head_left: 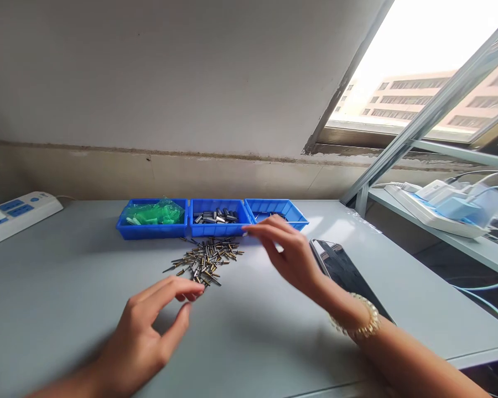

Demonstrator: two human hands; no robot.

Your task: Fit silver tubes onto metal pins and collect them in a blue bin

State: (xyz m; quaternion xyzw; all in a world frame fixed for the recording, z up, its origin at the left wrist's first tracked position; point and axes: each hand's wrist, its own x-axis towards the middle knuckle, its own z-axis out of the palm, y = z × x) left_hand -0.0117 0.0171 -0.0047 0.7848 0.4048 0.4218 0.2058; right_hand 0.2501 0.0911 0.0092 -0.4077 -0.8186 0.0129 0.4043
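A loose pile of pop rivets point(207, 260), thin pins with short brassy or dark bodies, lies on the grey table. My left hand point(149, 326) is at the pile's near edge, thumb and index finger apart, with nothing visible between them. To the pile's right, my right hand point(288, 251) is raised in front of the right blue bin point(296, 213), slightly blurred. Its thumb and fingertips come together; anything between them is too small to make out. A few dark thin pieces lie in that bin, partly hidden by the hand.
The middle blue bin point(192, 218) has short metal cylinders; the left blue bin point(126, 231) has a green plastic bag point(155, 213). A phone point(348, 271) lies beside my right forearm. Power strips point(29, 213) stand at left and on the right-hand shelf point(440, 221). A wall rises behind.
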